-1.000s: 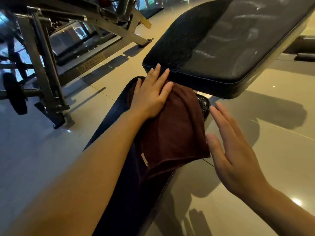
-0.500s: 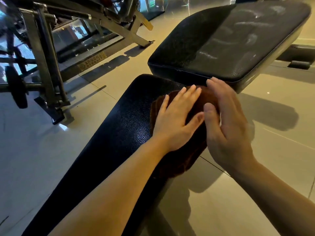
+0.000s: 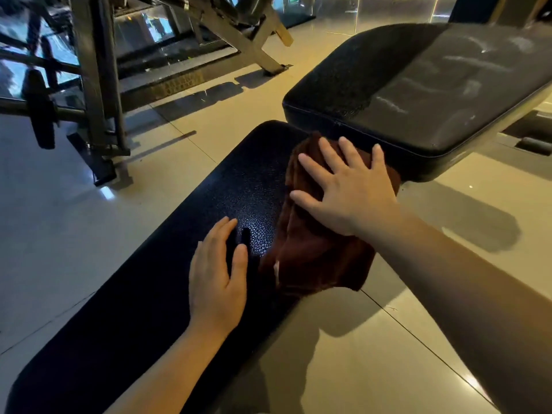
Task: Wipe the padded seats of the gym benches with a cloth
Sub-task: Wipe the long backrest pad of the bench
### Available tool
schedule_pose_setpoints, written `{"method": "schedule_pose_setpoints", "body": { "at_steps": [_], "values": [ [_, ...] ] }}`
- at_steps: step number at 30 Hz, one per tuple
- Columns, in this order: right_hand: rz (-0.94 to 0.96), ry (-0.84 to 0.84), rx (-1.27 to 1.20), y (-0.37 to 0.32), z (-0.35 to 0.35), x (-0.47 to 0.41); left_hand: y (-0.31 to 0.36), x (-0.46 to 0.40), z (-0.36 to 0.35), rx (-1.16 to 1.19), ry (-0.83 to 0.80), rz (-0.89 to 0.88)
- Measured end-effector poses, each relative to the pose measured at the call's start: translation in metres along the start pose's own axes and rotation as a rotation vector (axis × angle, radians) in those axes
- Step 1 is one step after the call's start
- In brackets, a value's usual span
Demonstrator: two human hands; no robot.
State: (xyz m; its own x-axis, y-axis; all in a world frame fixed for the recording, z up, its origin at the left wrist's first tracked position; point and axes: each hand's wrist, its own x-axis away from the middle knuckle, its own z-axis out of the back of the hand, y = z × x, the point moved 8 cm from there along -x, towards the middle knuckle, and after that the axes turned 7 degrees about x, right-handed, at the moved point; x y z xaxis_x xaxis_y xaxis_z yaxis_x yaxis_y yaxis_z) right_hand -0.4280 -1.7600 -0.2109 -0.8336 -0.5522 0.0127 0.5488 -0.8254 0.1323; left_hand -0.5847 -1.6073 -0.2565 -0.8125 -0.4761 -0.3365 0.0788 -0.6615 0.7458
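Observation:
A long black padded bench pad [image 3: 167, 264] runs from the lower left up to the middle. A dark brown cloth [image 3: 316, 255] lies on its far right end and hangs over the right edge. My right hand [image 3: 349, 189] presses flat on the cloth with fingers spread. My left hand [image 3: 218, 276] is flat over the bare pad just left of the cloth, fingers straight, holding nothing. Beyond the cloth a second black pad [image 3: 418, 91] sits higher and tilted, with pale streaks on its surface.
A metal rack frame [image 3: 98, 94] with a barbell and weight plate [image 3: 38, 112] stands at the upper left on the glossy tiled floor [image 3: 418, 309]. A dark base part [image 3: 534, 141] of the bench lies at the right.
My right hand has taken over pressing the cloth. My left hand has come off the cloth and moved back left onto the bare pad. The cloth has spread out toward me.

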Motion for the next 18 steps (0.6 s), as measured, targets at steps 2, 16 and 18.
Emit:
{"method": "schedule_pose_setpoints", "body": {
  "at_steps": [2,16,18],
  "values": [
    [-0.084,0.000,-0.082,0.017,0.003,-0.010,-0.003,0.000,0.001,0.049,-0.004,0.034],
    [-0.099,0.189,-0.120,-0.042,-0.014,0.095,-0.003,-0.001,0.000,0.016,-0.034,0.014],
    [-0.035,0.224,-0.122,-0.068,-0.019,0.115,-0.003,-0.001,0.000,0.004,-0.047,0.014]
  ]
}}
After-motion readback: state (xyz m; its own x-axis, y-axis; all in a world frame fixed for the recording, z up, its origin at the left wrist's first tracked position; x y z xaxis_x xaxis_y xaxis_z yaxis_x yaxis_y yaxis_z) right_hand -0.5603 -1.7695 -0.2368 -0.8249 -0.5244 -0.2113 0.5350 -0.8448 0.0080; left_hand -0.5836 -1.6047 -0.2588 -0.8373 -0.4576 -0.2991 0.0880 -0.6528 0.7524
